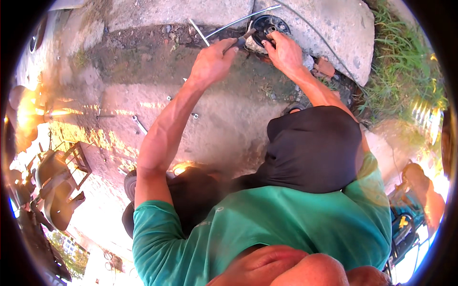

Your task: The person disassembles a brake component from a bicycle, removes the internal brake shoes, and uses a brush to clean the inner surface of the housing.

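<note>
Head cam: L hand (217, 59) clamped on tool (242, 41); R hand (286, 52) on blk hub (270, 24) @ slab (336, 40) edge, grip unclear; open ground (234, 112) nearer.

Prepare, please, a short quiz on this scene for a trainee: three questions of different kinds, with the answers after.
1. Which hand holds the short tool?
2. True or false: the right hand touches the round black part.
3. Choose one. The T-shaped metal tool lies:
A) on the dark trousers
B) beyond the left hand
C) in the grass

Key:
1. The left hand.
2. True.
3. B
</note>
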`<state>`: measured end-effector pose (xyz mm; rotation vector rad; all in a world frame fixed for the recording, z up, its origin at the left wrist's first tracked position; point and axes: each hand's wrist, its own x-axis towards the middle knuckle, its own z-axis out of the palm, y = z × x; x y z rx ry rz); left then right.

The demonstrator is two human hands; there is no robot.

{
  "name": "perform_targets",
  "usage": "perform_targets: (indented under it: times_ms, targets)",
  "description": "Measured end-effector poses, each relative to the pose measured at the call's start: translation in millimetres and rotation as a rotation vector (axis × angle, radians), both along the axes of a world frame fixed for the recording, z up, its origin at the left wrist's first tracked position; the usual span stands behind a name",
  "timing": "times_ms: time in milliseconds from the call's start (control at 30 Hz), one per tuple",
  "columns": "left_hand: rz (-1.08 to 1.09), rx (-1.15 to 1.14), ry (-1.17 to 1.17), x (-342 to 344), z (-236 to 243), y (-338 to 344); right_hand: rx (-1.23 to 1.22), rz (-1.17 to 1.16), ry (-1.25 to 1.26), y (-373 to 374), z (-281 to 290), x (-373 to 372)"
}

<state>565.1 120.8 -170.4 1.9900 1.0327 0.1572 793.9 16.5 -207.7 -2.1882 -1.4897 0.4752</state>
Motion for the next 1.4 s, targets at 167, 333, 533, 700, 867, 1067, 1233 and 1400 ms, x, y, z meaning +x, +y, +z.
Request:
perform_targets:
  times_ms: [167,333,533,700,867,1067,1233,1400]
  targets:
    - [0.041,0.010,-0.188,5,28,-2,0.011,0.005,-0.106,-4,4,-4]
    - [0.008,0.118,-0.359,13,56,-12,-0.027,-0.021,-0.101,-6,1,-1]
    - [-0.068,0.024,-0.101,10,11,-15,0.028,0.008,-0.112,-3,-2,-1]
    - [0.032,0.079,-0.261,24,57,-16,0.018,-0.043,-0.119,-6,-6,-1]
    - [-0.055,0.105,-0.084,16,17,-21,0.054,0.012,-0.101,-2,-2,-3]
    - [0.045,0.035,-0.181,34,56,-7,0.046,-0.017,-0.165,-2,-7,-2]
    - [0.176,-0.051,-0.170,13,28,-2,-0.004,-0.012,-0.138,-4,1,-1]
    - [0.158,-0.074,0.129,-49,-35,-20,0.017,-0.018,-0.086,-1,-18,1]
